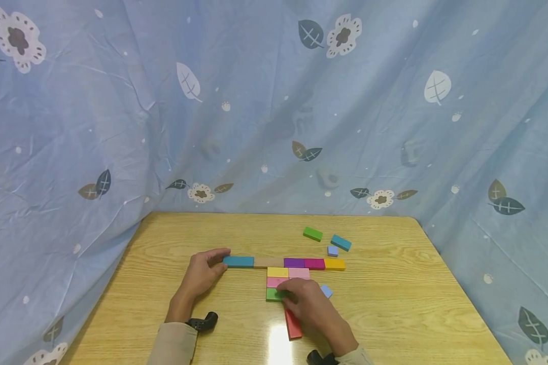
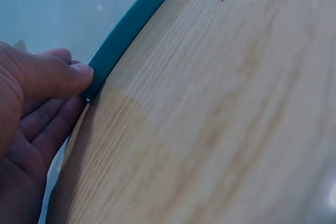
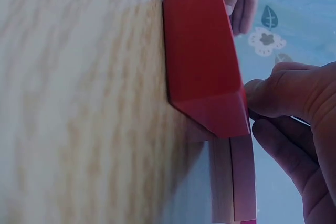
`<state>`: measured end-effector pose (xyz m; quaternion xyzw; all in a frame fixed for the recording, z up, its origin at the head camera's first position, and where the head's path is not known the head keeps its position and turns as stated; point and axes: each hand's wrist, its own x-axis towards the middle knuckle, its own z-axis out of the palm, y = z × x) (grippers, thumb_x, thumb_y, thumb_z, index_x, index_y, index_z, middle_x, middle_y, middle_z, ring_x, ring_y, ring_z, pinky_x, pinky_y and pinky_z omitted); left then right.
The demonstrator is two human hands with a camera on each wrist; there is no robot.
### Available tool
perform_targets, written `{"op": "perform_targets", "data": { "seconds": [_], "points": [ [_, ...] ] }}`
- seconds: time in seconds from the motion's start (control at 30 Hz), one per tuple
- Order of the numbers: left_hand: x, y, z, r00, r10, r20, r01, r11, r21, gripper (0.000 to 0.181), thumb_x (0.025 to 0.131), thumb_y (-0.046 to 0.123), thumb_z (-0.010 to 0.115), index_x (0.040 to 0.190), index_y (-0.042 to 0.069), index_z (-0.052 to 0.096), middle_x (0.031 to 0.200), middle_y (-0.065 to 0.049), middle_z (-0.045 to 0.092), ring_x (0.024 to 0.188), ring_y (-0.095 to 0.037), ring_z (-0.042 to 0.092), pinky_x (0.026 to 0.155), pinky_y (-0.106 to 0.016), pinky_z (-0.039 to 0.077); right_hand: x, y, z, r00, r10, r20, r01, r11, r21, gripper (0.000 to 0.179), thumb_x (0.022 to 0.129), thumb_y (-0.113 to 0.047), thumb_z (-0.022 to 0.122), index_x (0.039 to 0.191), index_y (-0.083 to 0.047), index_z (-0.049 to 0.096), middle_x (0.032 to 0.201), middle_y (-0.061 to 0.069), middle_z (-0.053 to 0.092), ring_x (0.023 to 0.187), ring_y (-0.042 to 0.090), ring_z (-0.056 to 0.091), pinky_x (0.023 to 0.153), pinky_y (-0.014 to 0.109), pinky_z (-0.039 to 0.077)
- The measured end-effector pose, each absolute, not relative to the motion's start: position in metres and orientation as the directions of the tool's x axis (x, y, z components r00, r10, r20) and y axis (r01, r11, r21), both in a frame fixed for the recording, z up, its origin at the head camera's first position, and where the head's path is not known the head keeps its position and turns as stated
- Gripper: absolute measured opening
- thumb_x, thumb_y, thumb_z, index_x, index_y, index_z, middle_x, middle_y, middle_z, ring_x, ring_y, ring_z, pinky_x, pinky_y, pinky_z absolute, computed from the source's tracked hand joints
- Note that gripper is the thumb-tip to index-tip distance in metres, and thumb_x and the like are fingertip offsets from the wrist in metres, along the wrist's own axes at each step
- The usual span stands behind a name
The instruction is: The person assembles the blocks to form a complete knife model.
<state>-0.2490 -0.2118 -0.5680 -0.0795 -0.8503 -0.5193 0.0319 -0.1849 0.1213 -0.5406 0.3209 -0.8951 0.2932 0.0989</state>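
My left hand (image 1: 202, 274) pinches the left end of a blue block (image 1: 239, 262), thumb on the near side in the left wrist view. This block heads a straight row with a tan block (image 1: 268, 262), a purple block (image 1: 294, 262), a magenta block (image 1: 314, 263) and an orange block (image 1: 335, 264). My right hand (image 1: 308, 301) pinches the right part of a green block (image 1: 274, 294), which lies below a yellow block (image 1: 277, 272) and pink blocks (image 1: 299, 272). A red block (image 3: 202, 45) lies under the right palm. In the right wrist view it hides the green block.
Behind the row lie a loose green block (image 1: 312, 233), another blue block (image 1: 341, 243) and a small light-blue block (image 1: 332, 251). A second light-blue block (image 1: 326, 291) is just right of the right hand. A patterned curtain (image 1: 265, 126) hangs beyond the wooden table (image 1: 392, 304).
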Motion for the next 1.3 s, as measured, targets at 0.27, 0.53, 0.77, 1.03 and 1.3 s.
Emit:
{"op": "perform_targets", "data": {
  "seconds": [0.27,0.53,0.77,1.03,1.3],
  "points": [
    [-0.248,-0.212,-0.567,-0.985,0.114,0.129,0.167,0.441,0.882,0.045,0.098,0.0,0.078,0.143,0.009,0.073,0.142,-0.011,0.074,0.136,-0.034,0.07,0.115,-0.054,0.056,-0.185,0.122,-0.54,-0.777,-0.513,0.364,-0.629,0.606,-0.487,0.027,0.086,0.006,0.085,0.106,-0.012,0.083,0.099,-0.006,0.082,0.096,0.007,0.075,0.09,0.032,0.066],
    [-0.246,-0.209,-0.562,-0.979,0.123,0.162,0.202,0.503,0.84,0.045,0.099,0.006,0.078,0.143,0.009,0.073,0.141,-0.011,0.075,0.137,-0.036,0.068,0.116,-0.057,0.055,-0.186,0.123,-0.542,-0.775,-0.515,0.366,-0.63,0.587,-0.508,0.024,0.088,0.002,0.085,0.107,-0.012,0.083,0.099,-0.006,0.083,0.096,0.008,0.075,0.089,0.031,0.067],
    [-0.239,-0.195,-0.544,-0.946,0.187,0.265,0.324,0.608,0.725,0.04,0.098,0.008,0.082,0.137,0.007,0.076,0.143,-0.015,0.072,0.14,-0.042,0.063,0.115,-0.063,0.054,-0.184,0.137,-0.537,-0.821,-0.45,0.351,-0.564,0.538,-0.627,0.026,0.09,-0.001,0.084,0.113,-0.012,0.083,0.108,-0.002,0.084,0.102,0.011,0.077,0.093,0.032,0.067],
    [-0.226,-0.152,-0.525,-0.823,0.439,0.361,0.566,0.566,0.6,0.032,0.096,0.007,0.084,0.127,0.004,0.08,0.13,-0.01,0.079,0.127,-0.034,0.073,0.11,-0.057,0.059,-0.182,0.16,-0.532,-0.79,-0.463,0.402,-0.605,0.476,-0.638,0.022,0.091,-0.002,0.085,0.112,-0.007,0.084,0.106,0.003,0.085,0.097,0.016,0.08,0.089,0.037,0.068],
    [-0.215,-0.12,-0.527,-0.739,0.588,0.329,0.662,0.54,0.52,0.034,0.094,0.01,0.086,0.128,0.005,0.08,0.129,-0.007,0.08,0.131,-0.03,0.072,0.116,-0.051,0.057,-0.178,0.178,-0.537,-0.839,-0.464,0.285,-0.495,0.431,-0.755,0.022,0.096,-0.012,0.085,0.118,-0.011,0.083,0.112,0.001,0.084,0.103,0.017,0.08,0.095,0.036,0.068]
  ]
}}
